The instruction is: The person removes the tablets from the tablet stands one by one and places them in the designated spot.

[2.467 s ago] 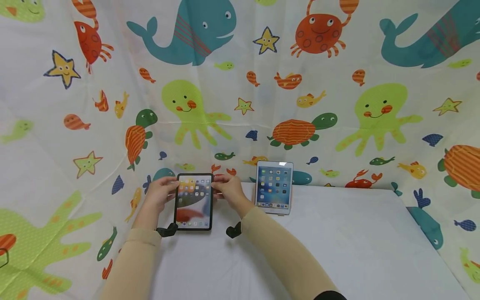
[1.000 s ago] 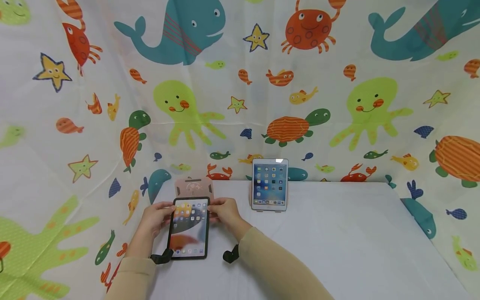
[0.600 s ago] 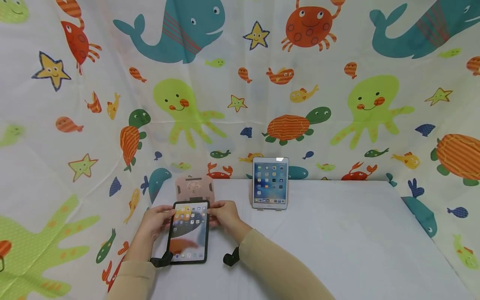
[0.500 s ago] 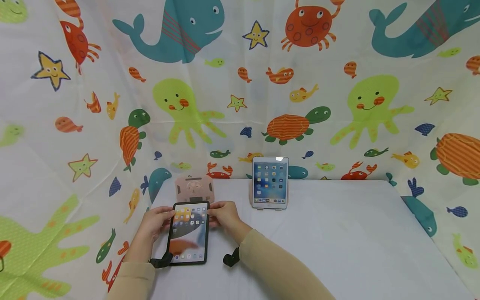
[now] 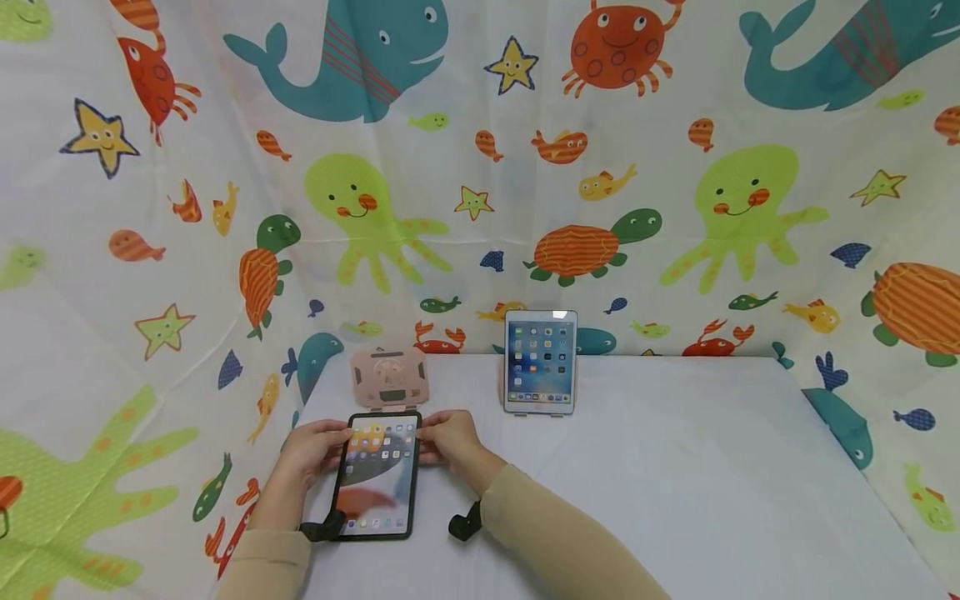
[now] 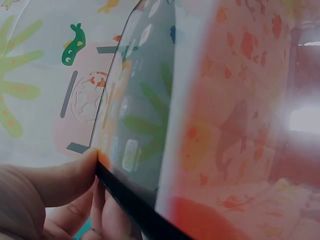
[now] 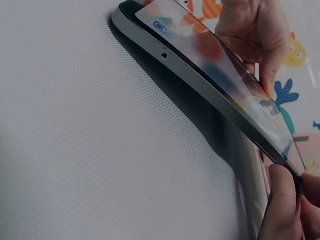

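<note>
A black-rimmed tablet [image 5: 378,479] with a lit home screen is gripped by its two long sides near the top. My left hand [image 5: 309,450] pinches the left edge, thumb on the front and fingers behind. The right hand [image 5: 452,440] pinches the opposite edge the same way. In the right wrist view the tablet [image 7: 210,80] tilts, its top end raised above the white surface and a shadow beneath. Just beyond its top edge stands a pink tablet stand [image 5: 390,377] with grey pads, its face bare; its base is partly hidden by the tablet.
A white-framed tablet [image 5: 541,362] leans upright on another pink stand to the right, with a lit screen. The white table [image 5: 675,467] reaches back to a curtain [image 5: 480,275] printed with sea animals, which also hangs along the left side.
Both hands have drawn the black-rimmed tablet off the pink stand, toward the person and downward, which uncovers the stand's face. The white-framed tablet stays on its stand.
</note>
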A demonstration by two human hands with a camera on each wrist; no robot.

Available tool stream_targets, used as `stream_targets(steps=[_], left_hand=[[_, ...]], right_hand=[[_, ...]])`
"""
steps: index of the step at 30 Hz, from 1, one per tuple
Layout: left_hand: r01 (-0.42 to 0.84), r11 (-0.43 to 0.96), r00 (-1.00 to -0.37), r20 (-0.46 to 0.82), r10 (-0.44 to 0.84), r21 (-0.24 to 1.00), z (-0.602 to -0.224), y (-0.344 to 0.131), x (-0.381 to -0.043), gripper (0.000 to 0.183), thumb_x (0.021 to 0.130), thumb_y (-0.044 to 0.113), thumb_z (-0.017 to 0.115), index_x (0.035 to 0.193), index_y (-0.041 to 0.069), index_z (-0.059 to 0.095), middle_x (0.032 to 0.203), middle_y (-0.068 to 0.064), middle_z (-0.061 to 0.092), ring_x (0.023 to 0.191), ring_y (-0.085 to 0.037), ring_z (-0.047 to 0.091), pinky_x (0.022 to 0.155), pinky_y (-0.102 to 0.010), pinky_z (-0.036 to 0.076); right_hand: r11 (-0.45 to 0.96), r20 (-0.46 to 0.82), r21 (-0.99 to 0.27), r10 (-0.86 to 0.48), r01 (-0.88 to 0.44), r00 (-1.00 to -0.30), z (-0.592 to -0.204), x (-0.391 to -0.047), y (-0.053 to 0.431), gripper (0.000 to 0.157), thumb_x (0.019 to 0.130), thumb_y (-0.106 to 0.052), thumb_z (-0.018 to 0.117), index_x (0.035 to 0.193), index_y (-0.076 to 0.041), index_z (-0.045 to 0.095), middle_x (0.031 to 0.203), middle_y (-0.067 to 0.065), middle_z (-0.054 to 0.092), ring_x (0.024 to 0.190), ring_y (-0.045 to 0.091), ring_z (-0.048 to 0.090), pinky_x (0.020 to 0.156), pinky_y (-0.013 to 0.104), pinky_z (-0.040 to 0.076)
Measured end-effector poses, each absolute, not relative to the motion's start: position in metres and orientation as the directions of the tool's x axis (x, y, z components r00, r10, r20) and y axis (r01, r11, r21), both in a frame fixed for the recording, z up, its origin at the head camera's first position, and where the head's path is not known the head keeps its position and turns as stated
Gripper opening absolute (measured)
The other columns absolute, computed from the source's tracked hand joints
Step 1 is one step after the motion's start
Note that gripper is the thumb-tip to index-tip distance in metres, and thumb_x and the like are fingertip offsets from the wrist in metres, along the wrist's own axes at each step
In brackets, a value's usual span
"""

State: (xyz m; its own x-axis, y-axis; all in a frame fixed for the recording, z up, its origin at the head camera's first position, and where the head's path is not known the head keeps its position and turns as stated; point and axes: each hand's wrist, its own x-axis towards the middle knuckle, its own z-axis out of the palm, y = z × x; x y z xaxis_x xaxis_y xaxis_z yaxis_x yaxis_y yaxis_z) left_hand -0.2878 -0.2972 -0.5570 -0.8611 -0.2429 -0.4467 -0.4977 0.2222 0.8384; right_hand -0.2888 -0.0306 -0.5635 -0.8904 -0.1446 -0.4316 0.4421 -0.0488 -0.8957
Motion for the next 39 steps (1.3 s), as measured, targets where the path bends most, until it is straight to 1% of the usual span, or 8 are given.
stream_targets(steps=[4, 11, 19, 26, 31, 34, 39], left_hand=[[-0.505, 0.226, -0.859, -0.457, -0.233, 0.833, -0.558, -0.298, -0.286, 0.038, 0.101, 0.018, 0.076, 0.133, -0.001, 0.070, 0.095, -0.005, 0.077, 0.075, -0.014, 0.068, 0.062, -0.025, 0.061], [-0.515, 0.279, -0.855, -0.465, -0.227, 0.810, -0.557, -0.296, -0.281, 0.040, 0.101, 0.018, 0.075, 0.135, -0.002, 0.068, 0.103, -0.012, 0.078, 0.076, -0.017, 0.068, 0.064, -0.027, 0.062], [-0.531, 0.285, -0.846, -0.478, -0.239, 0.798, -0.561, -0.297, -0.280, 0.041, 0.101, 0.020, 0.075, 0.136, -0.001, 0.068, 0.104, -0.011, 0.078, 0.077, -0.016, 0.068, 0.066, -0.025, 0.062], [-0.511, 0.274, -0.857, -0.457, -0.238, 0.815, -0.559, -0.298, -0.277, 0.041, 0.100, 0.020, 0.076, 0.135, -0.001, 0.069, 0.101, -0.007, 0.078, 0.077, -0.016, 0.068, 0.065, -0.025, 0.062], [-0.515, 0.273, -0.854, -0.461, -0.240, 0.813, -0.559, -0.299, -0.277, 0.043, 0.100, 0.024, 0.077, 0.135, 0.001, 0.070, 0.103, -0.007, 0.078, 0.078, -0.016, 0.068, 0.066, -0.026, 0.063], [-0.513, 0.278, -0.856, -0.459, -0.238, 0.812, -0.560, -0.298, -0.277, 0.044, 0.101, 0.025, 0.077, 0.136, 0.001, 0.069, 0.107, -0.010, 0.079, 0.080, -0.016, 0.070, 0.068, -0.027, 0.064], [-0.506, 0.301, -0.861, -0.457, -0.222, 0.808, -0.556, -0.296, -0.275, 0.047, 0.100, 0.025, 0.078, 0.138, 0.000, 0.068, 0.119, -0.019, 0.077, 0.083, -0.016, 0.071, 0.069, -0.027, 0.064]], right_hand=[[-0.062, -0.441, -0.888, -0.171, 0.456, -0.881, -0.565, -0.288, -0.029, 0.010, 0.093, -0.001, 0.079, 0.101, -0.006, 0.078, 0.089, 0.008, 0.080, 0.064, 0.013, 0.072, 0.062, 0.029, 0.066], [-0.027, -0.444, -0.890, -0.171, 0.454, -0.880, -0.567, -0.285, -0.029, 0.009, 0.092, 0.001, 0.079, 0.099, -0.003, 0.077, 0.083, 0.009, 0.078, 0.060, 0.013, 0.070, 0.060, 0.030, 0.066], [-0.023, -0.438, -0.895, -0.140, 0.445, -0.888, -0.570, -0.282, -0.030, 0.016, 0.090, 0.002, 0.081, 0.102, -0.006, 0.075, 0.088, 0.008, 0.077, 0.062, 0.013, 0.070, 0.062, 0.030, 0.067], [-0.057, -0.415, -0.901, -0.177, 0.430, -0.892, -0.571, -0.282, -0.028, 0.019, 0.091, 0.004, 0.075, 0.108, -0.004, 0.075, 0.089, 0.009, 0.079, 0.065, 0.013, 0.072, 0.064, 0.030, 0.067], [-0.054, -0.438, -0.888, -0.199, 0.456, -0.877, -0.570, -0.284, -0.026, 0.016, 0.094, 0.000, 0.070, 0.108, -0.005, 0.075, 0.089, 0.008, 0.080, 0.069, 0.014, 0.076, 0.066, 0.030, 0.068], [-0.050, -0.448, -0.883, -0.201, 0.466, -0.871, -0.566, -0.283, -0.024, 0.017, 0.094, -0.001, 0.068, 0.109, -0.005, 0.075, 0.090, 0.009, 0.080, 0.071, 0.015, 0.076, 0.067, 0.029, 0.068], [-0.037, -0.451, -0.884, -0.191, 0.466, -0.872, -0.564, -0.282, -0.023, 0.018, 0.095, -0.002, 0.066, 0.110, -0.003, 0.075, 0.091, 0.012, 0.080, 0.069, 0.014, 0.074, 0.065, 0.028, 0.067]])
